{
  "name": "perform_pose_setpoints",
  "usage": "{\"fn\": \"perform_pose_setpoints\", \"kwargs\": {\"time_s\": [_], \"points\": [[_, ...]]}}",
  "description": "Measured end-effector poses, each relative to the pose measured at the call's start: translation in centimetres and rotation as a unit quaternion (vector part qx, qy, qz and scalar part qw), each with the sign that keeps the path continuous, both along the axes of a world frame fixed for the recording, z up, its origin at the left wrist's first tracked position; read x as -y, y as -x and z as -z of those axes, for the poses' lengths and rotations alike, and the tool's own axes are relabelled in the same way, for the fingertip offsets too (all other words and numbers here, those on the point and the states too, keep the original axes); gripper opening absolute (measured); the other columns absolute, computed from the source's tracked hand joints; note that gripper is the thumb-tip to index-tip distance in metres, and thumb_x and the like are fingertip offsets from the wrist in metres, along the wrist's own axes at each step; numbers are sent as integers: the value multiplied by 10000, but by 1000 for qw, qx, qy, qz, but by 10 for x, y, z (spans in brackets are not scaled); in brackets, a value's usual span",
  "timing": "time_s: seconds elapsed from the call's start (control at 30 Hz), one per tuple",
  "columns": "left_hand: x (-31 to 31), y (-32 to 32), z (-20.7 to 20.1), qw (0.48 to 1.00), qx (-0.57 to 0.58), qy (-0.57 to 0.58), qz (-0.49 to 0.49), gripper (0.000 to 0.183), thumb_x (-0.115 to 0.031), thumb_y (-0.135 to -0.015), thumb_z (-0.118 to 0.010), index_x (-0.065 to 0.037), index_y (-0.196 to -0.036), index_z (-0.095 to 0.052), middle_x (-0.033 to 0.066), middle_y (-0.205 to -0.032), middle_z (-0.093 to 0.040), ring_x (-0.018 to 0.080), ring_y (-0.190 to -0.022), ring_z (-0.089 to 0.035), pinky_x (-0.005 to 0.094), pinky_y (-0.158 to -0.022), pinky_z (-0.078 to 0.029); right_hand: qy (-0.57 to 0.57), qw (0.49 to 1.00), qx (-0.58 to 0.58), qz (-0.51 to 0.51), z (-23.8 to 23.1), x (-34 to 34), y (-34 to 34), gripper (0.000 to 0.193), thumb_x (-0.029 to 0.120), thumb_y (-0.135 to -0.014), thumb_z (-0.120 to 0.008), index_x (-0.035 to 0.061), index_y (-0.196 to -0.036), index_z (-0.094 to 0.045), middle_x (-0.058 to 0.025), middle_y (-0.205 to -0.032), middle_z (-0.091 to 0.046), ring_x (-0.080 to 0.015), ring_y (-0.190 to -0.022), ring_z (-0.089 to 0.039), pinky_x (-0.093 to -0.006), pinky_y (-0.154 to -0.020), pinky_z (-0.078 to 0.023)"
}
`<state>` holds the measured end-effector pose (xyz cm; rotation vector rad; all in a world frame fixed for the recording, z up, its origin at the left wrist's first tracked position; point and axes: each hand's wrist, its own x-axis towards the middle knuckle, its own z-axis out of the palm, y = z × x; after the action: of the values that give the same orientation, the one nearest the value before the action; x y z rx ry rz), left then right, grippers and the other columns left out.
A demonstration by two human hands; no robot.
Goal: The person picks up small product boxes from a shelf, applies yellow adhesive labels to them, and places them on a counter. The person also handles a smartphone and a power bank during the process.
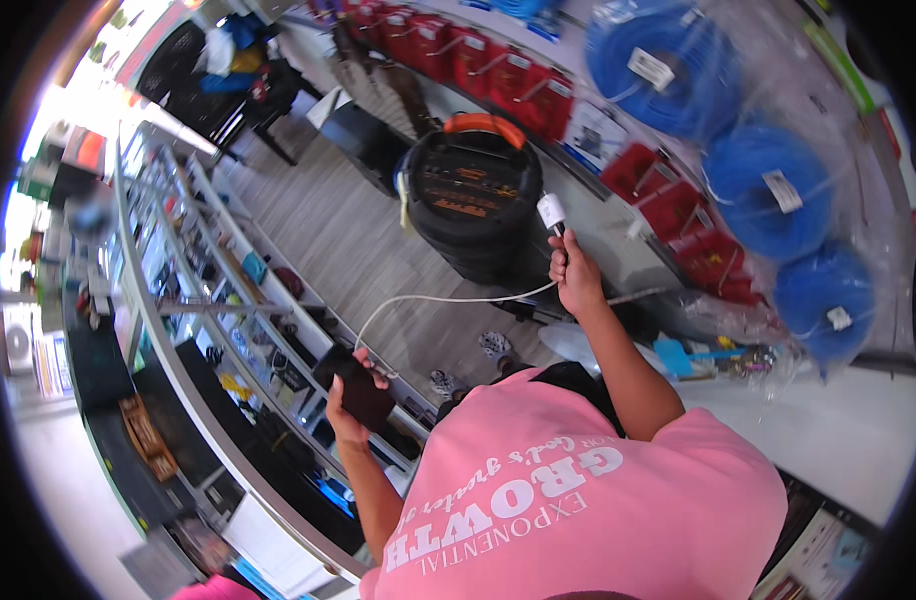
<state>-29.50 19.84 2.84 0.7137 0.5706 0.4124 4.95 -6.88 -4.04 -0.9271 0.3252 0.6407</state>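
Note:
In my left hand (344, 408) is a dark, flat phone (367, 388), with the thumb along its near edge and fingertips showing at the far edge. A white cable (446, 298) arcs from beside those fingertips across to my right hand (577, 278). That right hand is closed round a dark part just below a white charger plug (551, 211), which points up and away from me. How the cable joins the plug is hidden by the fingers. Just beyond the plug stands a large black speaker (473, 190) with an orange handle.
A glass display case (218, 330) with shelves of small goods runs along my left. Red packs (473, 60) and wrapped blue cable coils (768, 190) line the right side. A black chair (203, 85) holding cloth and bags stands at the far left, on the grey wood-look floor (318, 225).

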Motion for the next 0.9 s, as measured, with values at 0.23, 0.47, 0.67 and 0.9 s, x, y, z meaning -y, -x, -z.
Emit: {"fn": "perform_pose_setpoints", "kwargs": {"time_s": [0.23,0.47,0.67,0.9], "points": [[16,3,9,996,-60,1,59,748,-494,-964,-601,80,-1435,-505,84,-1132,-592,241,-908,-642,400,-848,-532,9,993,6,114,22,39,15,320,367,-1086,-584,52,-1095,-641,47,-713,-450,-63,-587,-408,-232,-526,-328],[14,-20,5,993,-69,-13,95,743,-490,-950,-630,66,-1431,-517,74,-1131,-599,230,-906,-646,385,-849,-523,36,974,20,225,70,37,-16,290,340,-1104,-543,63,-1114,-628,45,-739,-458,-76,-619,-409,-241,-561,-351],[18,-29,4,990,-88,-19,111,745,-483,-937,-653,58,-1433,-525,66,-1110,-601,225,-914,-638,366,-851,-518,51,964,33,259,91,39,-27,310,351,-1111,-516,64,-1137,-631,47,-753,-458,-74,-627,-397,-252,-573,-344],[20,-33,2,984,-111,-17,135,735,-469,-932,-662,51,-1433,-527,71,-1105,-599,222,-919,-635,364,-866,-527,67,958,49,274,107,41,-27,334,362,-1113,-512,52,-1178,-620,48,-751,-456,-73,-630,-398,-253,-576,-345]]}}
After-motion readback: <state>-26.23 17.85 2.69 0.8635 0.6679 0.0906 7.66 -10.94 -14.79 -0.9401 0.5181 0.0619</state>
